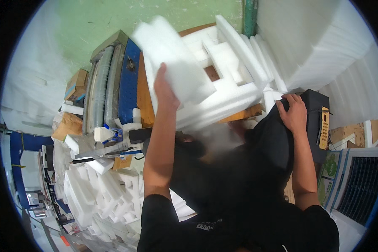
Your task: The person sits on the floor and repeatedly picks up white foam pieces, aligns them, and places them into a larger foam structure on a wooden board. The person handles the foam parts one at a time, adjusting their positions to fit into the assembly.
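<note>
Slab (178, 59), in white foam, is being held by the left hand (166, 90) and is tilting above the left part of the foam frame (235, 101); whether slab and frame are touching, one cannot tell. Left hand: one digit is pressing on the slab's face, the remaining fingers are hiding behind it, and the hand is clamping the slab. Right hand (294, 112): the fingers are spreading slightly apart and resting on black cloth, just beside a black box (316, 98). The frame is lying on a wooden table (145, 94), beside a blue panel (129, 75) and a roller (103, 84). Foam sheets (315, 42) are standing at the right.

Markings: white lettering is showing on the black shirt (239, 231). A yellow strip (324, 128) on the box is carrying dark marks, too small to read. A green label (331, 164) is showing print near a dark grille (361, 185). Scrap foam (98, 189) is lying in a pile at lower left
</note>
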### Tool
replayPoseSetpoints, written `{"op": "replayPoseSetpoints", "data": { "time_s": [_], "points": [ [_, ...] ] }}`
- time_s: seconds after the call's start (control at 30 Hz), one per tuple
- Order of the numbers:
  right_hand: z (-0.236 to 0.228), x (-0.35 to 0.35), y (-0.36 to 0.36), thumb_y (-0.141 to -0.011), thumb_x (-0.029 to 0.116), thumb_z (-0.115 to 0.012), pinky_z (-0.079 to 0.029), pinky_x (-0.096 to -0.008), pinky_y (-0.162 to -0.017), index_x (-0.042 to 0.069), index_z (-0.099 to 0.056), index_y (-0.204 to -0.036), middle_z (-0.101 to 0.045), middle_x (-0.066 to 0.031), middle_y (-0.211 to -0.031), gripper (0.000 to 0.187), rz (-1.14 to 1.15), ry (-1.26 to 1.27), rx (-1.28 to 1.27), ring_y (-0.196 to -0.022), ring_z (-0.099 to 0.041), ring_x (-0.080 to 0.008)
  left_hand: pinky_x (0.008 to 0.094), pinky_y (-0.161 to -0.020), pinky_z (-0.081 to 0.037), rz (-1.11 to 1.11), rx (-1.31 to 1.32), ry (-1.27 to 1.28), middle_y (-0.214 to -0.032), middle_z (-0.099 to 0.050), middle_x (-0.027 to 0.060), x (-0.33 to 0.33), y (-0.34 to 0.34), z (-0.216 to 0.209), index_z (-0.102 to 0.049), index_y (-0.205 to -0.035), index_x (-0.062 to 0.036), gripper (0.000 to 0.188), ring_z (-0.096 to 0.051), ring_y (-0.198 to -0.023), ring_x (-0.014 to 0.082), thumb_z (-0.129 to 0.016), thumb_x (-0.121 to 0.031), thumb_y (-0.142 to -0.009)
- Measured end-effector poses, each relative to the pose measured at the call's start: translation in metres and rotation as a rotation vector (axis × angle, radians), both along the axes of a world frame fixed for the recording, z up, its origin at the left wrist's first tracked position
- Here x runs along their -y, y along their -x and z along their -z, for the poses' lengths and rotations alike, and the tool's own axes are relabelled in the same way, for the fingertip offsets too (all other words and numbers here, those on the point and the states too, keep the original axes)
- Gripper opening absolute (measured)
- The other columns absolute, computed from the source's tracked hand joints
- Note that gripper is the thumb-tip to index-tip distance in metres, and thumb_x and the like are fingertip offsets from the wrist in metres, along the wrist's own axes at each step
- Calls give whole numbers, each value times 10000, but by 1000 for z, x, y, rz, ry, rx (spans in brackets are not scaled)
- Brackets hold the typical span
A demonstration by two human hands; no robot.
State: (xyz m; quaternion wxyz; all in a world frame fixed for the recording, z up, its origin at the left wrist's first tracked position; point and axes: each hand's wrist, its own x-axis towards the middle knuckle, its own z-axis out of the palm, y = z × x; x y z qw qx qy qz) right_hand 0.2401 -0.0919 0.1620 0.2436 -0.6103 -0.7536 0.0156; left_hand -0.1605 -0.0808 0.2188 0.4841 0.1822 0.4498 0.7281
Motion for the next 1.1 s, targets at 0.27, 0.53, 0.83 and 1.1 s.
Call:
{"op": "replayPoseSetpoints", "data": {
  "time_s": [0.27, 0.53, 0.83, 1.1],
  "points": [
    [-25, -19, 28, -892, 121, -739, -531, -371, -873, -6, -725, -1024, -733, -168, -1015, 183, -192, 83, -538, -978, -707, -301, 362, -1038, -481, -82, 25, -34, -1300, -615, 140, -27, 19, 33, -508, -1397, 83, 546, -609, -1146, 269, -694, -229, -989],
    [-96, -75, 279, -940, 183, -706, -531, -419, -951, 35, -415, -1504, -682, -248, -1213, 652, -882, 238, -593, -1087, -688, -387, 349, -1021, -497, -7, 29, -472, -1288, -683, 115, -14, 62, 39, -577, -1348, 45, 448, -644, -1152, 175, -732, -162, -981],
    [-118, -122, 497, -931, 187, -696, -503, -480, -993, 222, -392, -1607, -669, -277, -1264, 742, -1315, 105, -43, -1112, -650, -471, 381, -1093, -451, -459, 84, -349, -1326, -626, 123, -7, 165, 55, -551, -1365, 3, 377, -601, -1230, 215, -594, -216, -1062],
    [-80, -140, 601, -908, 166, -712, -504, -500, -930, 246, -419, -1597, -703, -242, -1035, 753, -1390, -9, 229, -932, -655, -442, 409, -1148, -395, -451, 460, -395, -1385, -579, 123, -5, 230, 79, -486, -1428, -43, 497, -544, -1300, 246, -516, -401, -1084]
  ]
}}
